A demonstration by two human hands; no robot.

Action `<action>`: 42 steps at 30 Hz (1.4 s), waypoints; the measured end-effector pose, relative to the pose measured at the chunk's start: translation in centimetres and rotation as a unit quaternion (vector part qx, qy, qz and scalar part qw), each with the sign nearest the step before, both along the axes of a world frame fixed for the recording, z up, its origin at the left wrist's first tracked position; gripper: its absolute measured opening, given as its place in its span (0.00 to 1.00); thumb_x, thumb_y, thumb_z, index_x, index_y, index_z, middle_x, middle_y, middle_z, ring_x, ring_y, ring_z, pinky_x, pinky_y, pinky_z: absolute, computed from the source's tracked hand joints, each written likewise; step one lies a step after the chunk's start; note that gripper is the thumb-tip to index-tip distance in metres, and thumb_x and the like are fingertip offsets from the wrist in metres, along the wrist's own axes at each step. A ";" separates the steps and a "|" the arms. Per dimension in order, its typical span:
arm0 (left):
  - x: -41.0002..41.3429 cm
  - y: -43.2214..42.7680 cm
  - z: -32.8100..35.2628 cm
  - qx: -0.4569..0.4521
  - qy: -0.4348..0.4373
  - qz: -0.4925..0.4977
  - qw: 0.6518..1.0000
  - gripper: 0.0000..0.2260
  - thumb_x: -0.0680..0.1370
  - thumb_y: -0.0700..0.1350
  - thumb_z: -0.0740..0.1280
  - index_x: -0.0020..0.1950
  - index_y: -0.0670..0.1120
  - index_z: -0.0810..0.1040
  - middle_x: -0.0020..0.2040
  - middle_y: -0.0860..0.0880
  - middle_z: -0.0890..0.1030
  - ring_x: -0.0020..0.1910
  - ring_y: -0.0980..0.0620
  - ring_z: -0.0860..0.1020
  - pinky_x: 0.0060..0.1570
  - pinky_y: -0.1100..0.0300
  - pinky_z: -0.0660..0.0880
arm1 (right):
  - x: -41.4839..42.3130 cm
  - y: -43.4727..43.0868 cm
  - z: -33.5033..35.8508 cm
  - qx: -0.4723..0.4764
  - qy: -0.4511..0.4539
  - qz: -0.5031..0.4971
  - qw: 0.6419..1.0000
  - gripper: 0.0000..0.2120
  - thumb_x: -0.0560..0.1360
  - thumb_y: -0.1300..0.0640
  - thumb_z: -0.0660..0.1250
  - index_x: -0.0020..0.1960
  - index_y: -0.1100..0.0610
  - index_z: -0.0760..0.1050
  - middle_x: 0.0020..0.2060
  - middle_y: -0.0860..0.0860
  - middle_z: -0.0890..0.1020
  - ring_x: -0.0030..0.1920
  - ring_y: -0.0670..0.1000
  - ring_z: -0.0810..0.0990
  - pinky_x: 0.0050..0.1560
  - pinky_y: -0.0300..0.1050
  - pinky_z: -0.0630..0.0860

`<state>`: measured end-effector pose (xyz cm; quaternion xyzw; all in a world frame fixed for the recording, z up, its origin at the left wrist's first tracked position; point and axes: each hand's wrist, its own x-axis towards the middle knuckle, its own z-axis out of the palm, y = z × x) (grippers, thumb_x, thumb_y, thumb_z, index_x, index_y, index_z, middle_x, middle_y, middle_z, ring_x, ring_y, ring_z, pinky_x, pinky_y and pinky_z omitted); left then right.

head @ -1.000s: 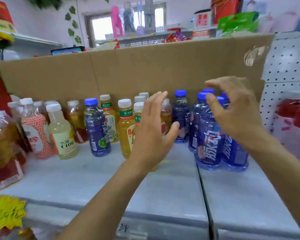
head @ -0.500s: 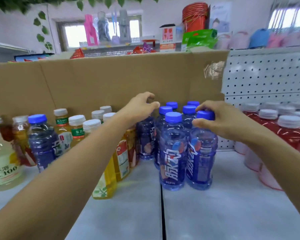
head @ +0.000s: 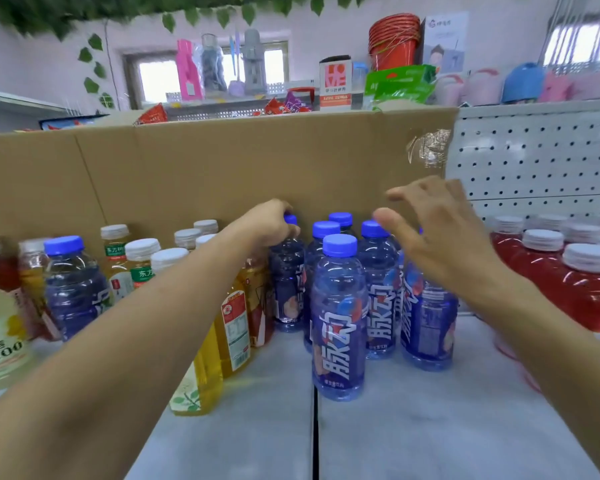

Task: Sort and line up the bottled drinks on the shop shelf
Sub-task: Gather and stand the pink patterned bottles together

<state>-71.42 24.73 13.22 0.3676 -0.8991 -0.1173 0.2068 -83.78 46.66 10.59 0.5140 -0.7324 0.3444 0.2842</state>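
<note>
Gripping the cap of a clear blue-tinted plastic bottle near the shelf's back edge, the left hand is curling its fingers over the top, probably to slide it in with its like. The right hand is hovering over the cluster of matching blue-capped bottles at the middle of the grey shelf, fingers spread, loosely bent, holding nothing. Yellow tea bottles are crowding the left forearm, red white-capped drinks are filling the right end, and a brown cardboard wall is closing off the back. Another blue bottle is standing astray toward the left end.
</note>
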 end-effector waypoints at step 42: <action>6.2 14.6 -16.7 0.122 0.291 -0.168 0.934 0.51 0.73 0.43 0.77 0.81 0.53 0.41 0.77 0.54 0.58 0.76 0.57 0.59 0.74 0.57 0.62 | 3.7 5.7 -12.9 -0.152 -0.350 0.092 0.920 0.38 0.68 0.59 0.79 0.71 0.48 0.63 0.57 0.35 0.78 0.52 0.35 0.81 0.50 0.30 0.76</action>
